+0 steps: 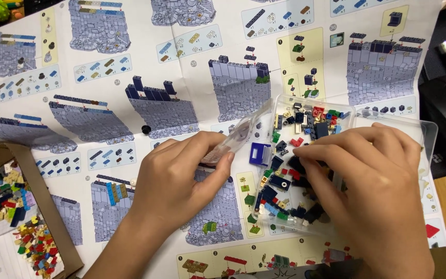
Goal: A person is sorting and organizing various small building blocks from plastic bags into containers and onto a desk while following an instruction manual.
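A large unfolded instruction sheet [130, 103], printed with grey-blue building diagrams, covers nearly the whole work surface and fills the frame from the upper left to the lower right. At the lower left edge of the frame lies a brown cardboard box lid [32, 175], and in it a loose heap of small bricks [6, 206] in tan, red, yellow and blue. Dark objects sit off the sheet at the far right edge; what they are cannot be told.

Right of centre stands a clear plastic tray [336, 111], shallow and rectangular, holding a pile of mixed bricks [305, 124] in dark blue, black, red and green. The right hand [372, 181] lies over the tray's lower right part, fingers bent down into the pile; the fingertips press among the pieces, and whether they pinch 1 cannot be told.

At centre, the left hand [181, 175] rests on the sheet, its thumb and fingers closed on a clear plastic lid [238, 137], which tilts up toward the tray's left rim. Just beside that thumb, at the tray's left edge, sits a blue window-frame brick [259, 153]. A single small black round piece [146, 128] lies on the sheet, above and left of the left hand.
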